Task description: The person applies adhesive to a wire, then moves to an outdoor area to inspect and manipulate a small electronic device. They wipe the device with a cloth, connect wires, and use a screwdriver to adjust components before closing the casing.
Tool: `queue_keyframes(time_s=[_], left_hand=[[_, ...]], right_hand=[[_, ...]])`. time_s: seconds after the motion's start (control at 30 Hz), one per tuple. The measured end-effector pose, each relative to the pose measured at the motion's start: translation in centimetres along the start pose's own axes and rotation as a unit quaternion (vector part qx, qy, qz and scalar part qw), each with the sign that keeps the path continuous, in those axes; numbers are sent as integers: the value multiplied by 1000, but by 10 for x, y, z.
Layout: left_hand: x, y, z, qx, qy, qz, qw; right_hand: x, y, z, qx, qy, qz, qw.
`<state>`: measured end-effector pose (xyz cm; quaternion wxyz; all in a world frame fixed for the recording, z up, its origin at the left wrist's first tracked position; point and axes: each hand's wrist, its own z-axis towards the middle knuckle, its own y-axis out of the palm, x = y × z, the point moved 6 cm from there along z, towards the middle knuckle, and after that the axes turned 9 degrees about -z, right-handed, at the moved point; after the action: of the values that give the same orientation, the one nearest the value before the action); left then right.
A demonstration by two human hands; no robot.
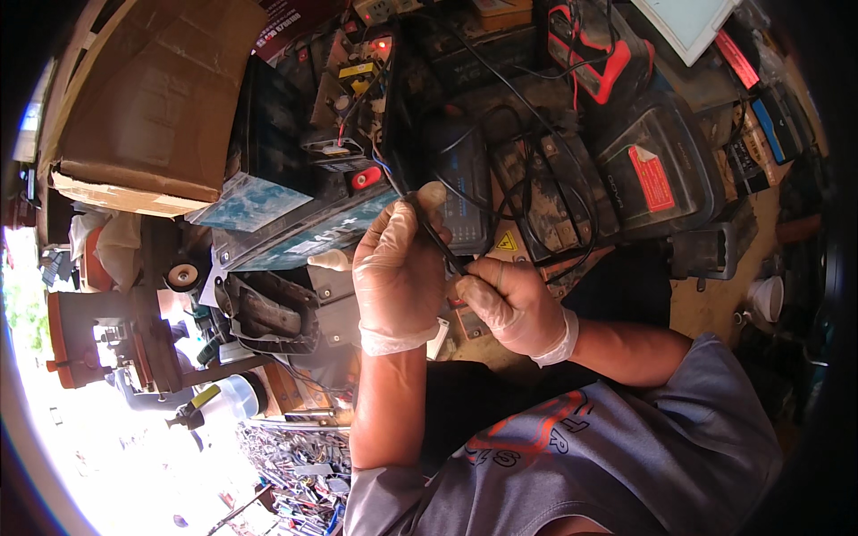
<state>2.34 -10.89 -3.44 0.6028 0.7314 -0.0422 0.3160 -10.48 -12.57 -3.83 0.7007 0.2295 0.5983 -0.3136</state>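
Note:
Both my hands wear thin, pale translucent gloves and are on one black cable (pixel 437 236). My left hand (pixel 399 268) pinches the cable between thumb and fingers, above and left of the other hand. Lower down, the fingers of my right hand (pixel 511 308) close round the same cable, so a short length runs slanting between the two. Beyond my left hand, thin coloured wires (pixel 382 167) run up toward an open electronic unit (pixel 350 89) with bare parts and a lit red lamp. Right behind my hands lies a dark blue-black case (pixel 462 192).
A battery (pixel 308 234) with a red terminal cap stands left of my hands, near a cardboard box (pixel 156 94). Loops of black cable lie over a dark unit (pixel 554 192) at right. A red-and-black device (pixel 599 54) stands far right. Many small tools (pixel 299 469) lie heaped lower left.

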Motion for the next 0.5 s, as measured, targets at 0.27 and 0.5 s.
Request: queue_keyframes(time_s=[0.27,0.5], left_hand=[[2,-2,3,4,-7,6,1000],[4,-4,4,28,-13,-35,999]], right_hand=[[-7,-3,2,-19,2,-37,999],[-5,-1,2,1,-5,-23,1000]])
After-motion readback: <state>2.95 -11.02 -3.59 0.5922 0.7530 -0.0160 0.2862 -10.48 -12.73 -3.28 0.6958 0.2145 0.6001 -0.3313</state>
